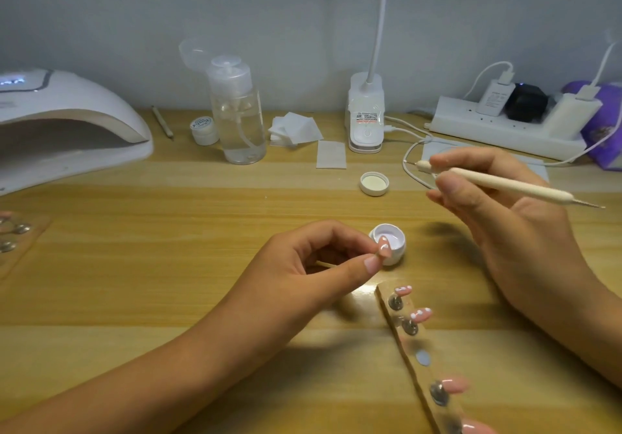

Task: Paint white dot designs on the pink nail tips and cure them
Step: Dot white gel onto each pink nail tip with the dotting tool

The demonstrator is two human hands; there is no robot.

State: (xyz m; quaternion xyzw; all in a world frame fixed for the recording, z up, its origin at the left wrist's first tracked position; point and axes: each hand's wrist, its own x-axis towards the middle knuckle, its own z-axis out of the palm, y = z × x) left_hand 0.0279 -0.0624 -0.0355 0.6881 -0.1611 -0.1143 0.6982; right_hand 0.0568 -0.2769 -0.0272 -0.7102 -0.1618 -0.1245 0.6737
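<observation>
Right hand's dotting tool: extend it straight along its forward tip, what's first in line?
The right hand holds the dotting tool pointing left and slightly away. First in that line is probably the loose white lid, though depth is unclear.

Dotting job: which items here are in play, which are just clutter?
In play:
left hand holding a pink nail tip
right hand holding the dotting pen
open white paint pot
tip holder strip
curing lamp

Lying about:
pump bottle
wipes
power strip
closed jar
</observation>
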